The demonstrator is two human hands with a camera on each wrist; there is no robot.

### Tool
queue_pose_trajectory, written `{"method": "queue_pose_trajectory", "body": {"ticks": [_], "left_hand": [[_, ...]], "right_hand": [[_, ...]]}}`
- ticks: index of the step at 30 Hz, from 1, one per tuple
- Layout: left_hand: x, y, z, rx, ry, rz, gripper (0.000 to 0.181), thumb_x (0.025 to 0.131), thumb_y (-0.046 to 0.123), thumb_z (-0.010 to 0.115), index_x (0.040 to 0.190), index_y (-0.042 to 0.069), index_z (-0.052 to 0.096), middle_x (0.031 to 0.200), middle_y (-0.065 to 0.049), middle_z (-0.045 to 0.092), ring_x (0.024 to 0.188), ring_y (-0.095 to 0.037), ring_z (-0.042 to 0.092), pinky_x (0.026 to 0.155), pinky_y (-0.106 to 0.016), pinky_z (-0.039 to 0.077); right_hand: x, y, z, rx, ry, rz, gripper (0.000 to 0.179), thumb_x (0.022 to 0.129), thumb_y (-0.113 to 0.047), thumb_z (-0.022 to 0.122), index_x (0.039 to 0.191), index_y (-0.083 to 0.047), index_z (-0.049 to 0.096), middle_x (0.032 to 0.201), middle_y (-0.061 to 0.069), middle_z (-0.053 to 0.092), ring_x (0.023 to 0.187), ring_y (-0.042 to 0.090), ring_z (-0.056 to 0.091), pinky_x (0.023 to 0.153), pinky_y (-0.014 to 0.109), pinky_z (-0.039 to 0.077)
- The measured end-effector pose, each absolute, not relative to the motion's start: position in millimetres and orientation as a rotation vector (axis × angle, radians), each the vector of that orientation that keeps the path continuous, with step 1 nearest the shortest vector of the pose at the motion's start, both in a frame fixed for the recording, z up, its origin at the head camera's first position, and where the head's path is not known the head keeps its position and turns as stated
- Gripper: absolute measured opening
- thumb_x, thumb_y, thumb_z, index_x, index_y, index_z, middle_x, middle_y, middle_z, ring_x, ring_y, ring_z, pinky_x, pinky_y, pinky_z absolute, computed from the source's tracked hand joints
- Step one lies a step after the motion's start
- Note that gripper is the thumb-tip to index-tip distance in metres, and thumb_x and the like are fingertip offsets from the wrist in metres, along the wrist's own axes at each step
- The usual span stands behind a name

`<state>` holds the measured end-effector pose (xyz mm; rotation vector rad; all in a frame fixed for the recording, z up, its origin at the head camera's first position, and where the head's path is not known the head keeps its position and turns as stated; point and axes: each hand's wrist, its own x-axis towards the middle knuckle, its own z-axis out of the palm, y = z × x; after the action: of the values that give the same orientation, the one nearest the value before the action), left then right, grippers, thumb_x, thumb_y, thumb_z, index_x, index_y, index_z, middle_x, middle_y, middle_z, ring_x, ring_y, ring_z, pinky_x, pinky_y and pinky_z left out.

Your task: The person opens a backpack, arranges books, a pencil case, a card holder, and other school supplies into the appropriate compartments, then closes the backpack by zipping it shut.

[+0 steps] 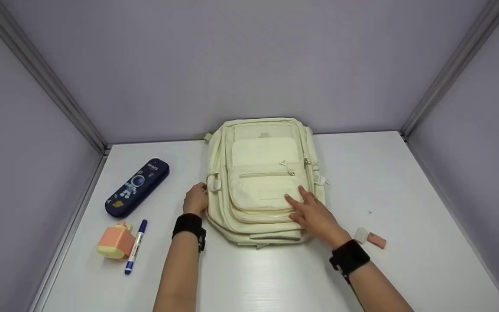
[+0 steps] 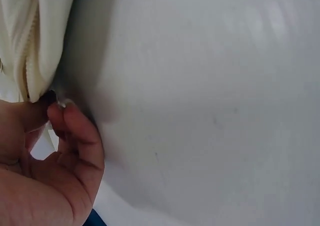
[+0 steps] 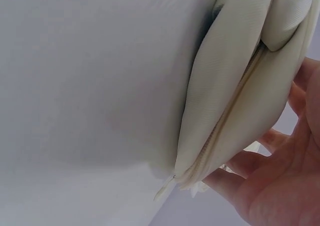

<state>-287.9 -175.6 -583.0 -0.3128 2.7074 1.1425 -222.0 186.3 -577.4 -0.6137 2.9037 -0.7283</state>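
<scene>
We see grey walls [image 1: 249, 60] round a white table [image 1: 249, 277] — cream backpack [image 1: 262, 151] toward twelve o'clock. Left hand [image 1: 196, 199] pinches its edge near nine; right hand [image 1: 317, 219], fingers spread wide, rests at four.

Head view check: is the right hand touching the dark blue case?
No, the right hand is on the front of the cream backpack, while the dark blue case lies left of the backpack.

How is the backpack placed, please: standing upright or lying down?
Lying down: the head view shows the backpack stretched along the table, its front pockets facing up.
</scene>
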Motion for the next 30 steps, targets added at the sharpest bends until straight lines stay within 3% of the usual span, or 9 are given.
{"method": "queue_pose_trajectory", "body": {"ticks": [4,9,11,15,20,25,30], "left_hand": [[-285.1,-173.2,-584.4,-0.372,2.777,1.097,0.04,0.099,0.024,0.053,0.134,0.005,0.058,0.133,-0.019,0.058,0.115,-0.037,0.057,0.094,-0.049,0.045],[-285.9,-173.7,-591.3,-0.377,2.799,1.158,0.035,0.103,0.023,0.046,0.128,0.003,0.06,0.129,-0.019,0.059,0.113,-0.036,0.057,0.093,-0.048,0.045],[-287.3,-174.3,-594.6,-0.365,2.845,1.184,0.032,0.104,0.019,0.046,0.122,-0.001,0.062,0.123,-0.02,0.061,0.111,-0.037,0.058,0.092,-0.048,0.045],[-288.6,-173.5,-594.5,-0.358,2.924,1.244,0.027,0.102,0.011,0.049,0.117,-0.005,0.065,0.116,-0.024,0.064,0.107,-0.039,0.061,0.09,-0.048,0.048],[-288.5,-173.3,-592.3,-0.359,2.922,1.279,0.03,0.101,0.008,0.049,0.125,-0.001,0.065,0.12,-0.021,0.065,0.109,-0.037,0.061,0.091,-0.047,0.048],[-289.3,-173.8,-593.9,-0.351,2.926,1.343,0.028,0.095,0.004,0.056,0.12,-0.002,0.067,0.112,-0.02,0.068,0.106,-0.035,0.062,0.091,-0.045,0.048],[-291.2,-172.6,-594.2,-0.271,2.938,1.359,0.026,0.099,0.003,0.05,0.115,-0.005,0.068,0.112,-0.023,0.067,0.108,-0.037,0.061,0.093,-0.045,0.047]], "right_hand": [[-221.4,184.6,-576.8,-0.606,2.908,-0.728,0.06,0.097,-0.039,0.059,0.152,-0.029,0.037,0.162,0.015,0.012,0.144,0.042,0.017,0.106,0.057,0.033],[-220.4,181.6,-574.2,-0.714,2.972,-0.618,0.058,0.098,-0.034,0.061,0.151,-0.019,0.042,0.161,0.017,0.016,0.145,0.041,0.013,0.112,0.059,0.019],[-221.7,178.5,-573.8,-0.796,2.985,-0.556,0.057,0.099,-0.03,0.06,0.149,-0.01,0.043,0.16,0.016,0.019,0.147,0.036,0.013,0.115,0.055,0.014],[-225.2,172.3,-572.3,-0.884,2.949,-0.557,0.056,0.101,-0.028,0.057,0.147,0.0,0.042,0.159,0.013,0.025,0.147,0.028,0.017,0.116,0.044,0.018],[-227.7,164.5,-569.6,-0.999,2.929,-0.535,0.062,0.098,-0.045,0.058,0.15,-0.016,0.042,0.157,0.018,0.027,0.146,0.034,0.02,0.113,0.049,0.024],[-231.2,152.8,-568.3,-1.148,2.952,-0.358,0.065,0.094,-0.059,0.053,0.152,-0.033,0.038,0.16,0.016,0.02,0.145,0.043,0.013,0.114,0.058,0.016],[-234.0,144.5,-565.4,-1.095,2.955,-0.266,0.066,0.092,-0.068,0.047,0.15,-0.04,0.039,0.162,0.013,0.016,0.145,0.047,0.009,0.11,0.066,0.015]]}}
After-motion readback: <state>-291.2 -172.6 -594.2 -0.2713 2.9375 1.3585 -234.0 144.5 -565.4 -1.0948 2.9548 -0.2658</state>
